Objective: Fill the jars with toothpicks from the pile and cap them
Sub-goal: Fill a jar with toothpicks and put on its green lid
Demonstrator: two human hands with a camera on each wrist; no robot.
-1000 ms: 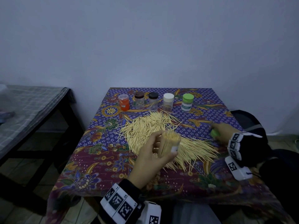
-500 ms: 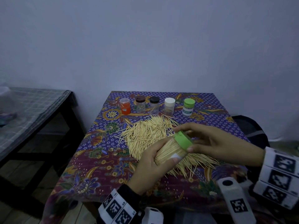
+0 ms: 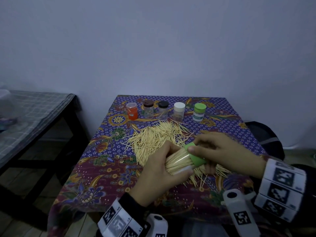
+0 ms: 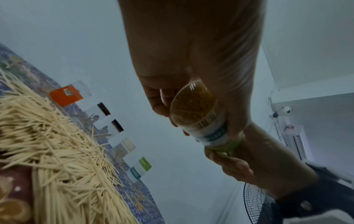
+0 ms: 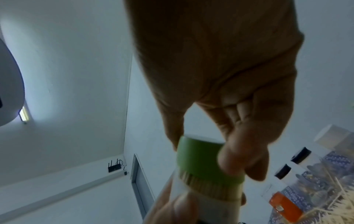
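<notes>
My left hand (image 3: 164, 170) grips a clear jar (image 3: 177, 161) packed with toothpicks, tilted above the table. My right hand (image 3: 220, 154) grips the green cap (image 3: 196, 156) that sits on the jar's mouth. In the left wrist view the jar (image 4: 199, 121) shows its clear bottom, with the green cap (image 4: 228, 147) at its far end. The right wrist view has the green cap (image 5: 203, 160) between my thumb and fingers, over the jar (image 5: 206, 201). A big pile of toothpicks (image 3: 153, 141) lies on the patterned cloth (image 3: 106, 170) under my hands.
Five capped jars stand in a row at the table's far edge: orange (image 3: 132, 111), brown-capped (image 3: 148, 109), black-capped (image 3: 163, 110), white-capped (image 3: 179, 111), green-capped (image 3: 199, 112). A dark bench (image 3: 34, 113) stands left of the table. A fan (image 4: 256, 201) stands beyond the right side.
My right hand came in from the right with the green cap and set it on the jar's mouth. The cap now sits lower over the jar, which my left hand has tilted further.
</notes>
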